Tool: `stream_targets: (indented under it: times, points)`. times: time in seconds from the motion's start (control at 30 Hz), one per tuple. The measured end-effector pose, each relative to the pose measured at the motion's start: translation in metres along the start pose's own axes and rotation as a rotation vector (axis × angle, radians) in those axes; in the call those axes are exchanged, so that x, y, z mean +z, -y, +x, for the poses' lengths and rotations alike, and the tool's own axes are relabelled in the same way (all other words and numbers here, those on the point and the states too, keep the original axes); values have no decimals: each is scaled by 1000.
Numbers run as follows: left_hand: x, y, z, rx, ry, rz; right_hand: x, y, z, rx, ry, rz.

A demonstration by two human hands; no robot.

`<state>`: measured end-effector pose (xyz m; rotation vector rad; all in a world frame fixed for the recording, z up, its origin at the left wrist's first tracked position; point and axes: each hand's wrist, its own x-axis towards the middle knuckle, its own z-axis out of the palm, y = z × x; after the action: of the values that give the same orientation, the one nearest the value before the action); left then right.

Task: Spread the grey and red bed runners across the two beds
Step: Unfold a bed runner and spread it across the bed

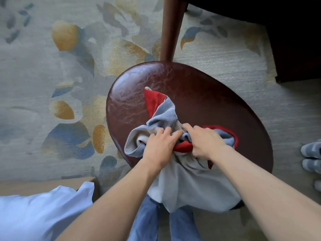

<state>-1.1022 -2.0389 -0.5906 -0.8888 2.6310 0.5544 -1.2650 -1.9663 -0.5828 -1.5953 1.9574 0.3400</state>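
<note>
1. Two hands are buried in one crumpled heap of grey and red bed runners [166, 119], which lies bunched on a dark red-brown stool seat [199, 87], with a grey fold spilling over the near edge toward the person's legs.
2. The left hand [160, 145] has its fingers curled down into a grey fold, closed on cloth; the right hand [206, 141] is clenched around a red-edged bunch just beside it. Both grips look tight and sit close together at the middle of the heap, probably so the whole bundle comes up in one lift rather than trailing.
3. How many runners are in the heap cannot be told; the red and grey panels are tangled together.
4. A red corner points away from the person across the seat, and a red hem loops out past the right wrist, so loose ends may drag when lifted.
5. Beyond the stool stands a wooden furniture leg [171, 28] on patterned carpet [52, 66].
6. White bedding [34, 211] shows at the lower left, near the person's jeans [144, 221]; grey slippers [311, 150] sit at the right edge.
7. Spreading has not yet begun.
</note>
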Motion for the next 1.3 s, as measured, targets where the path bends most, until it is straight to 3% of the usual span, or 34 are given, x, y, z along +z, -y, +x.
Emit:
stream_targets:
  times: [0.37, 0.67, 1.0, 1.3]
  points:
    - [-78, 55, -79, -7, -95, 1, -64, 85, -31, -75, -132, 105]
    - [-166, 79, -180, -194, -240, -58, -154, 171, -67, -282, -221, 33]
    - [-207, 75, -367, -593, -512, -111, -215, 314, -140, -751, -246, -129]
    - [-162, 38, -569, -1042, -671, -167, -177, 483, -248, -1163, -133, -369]
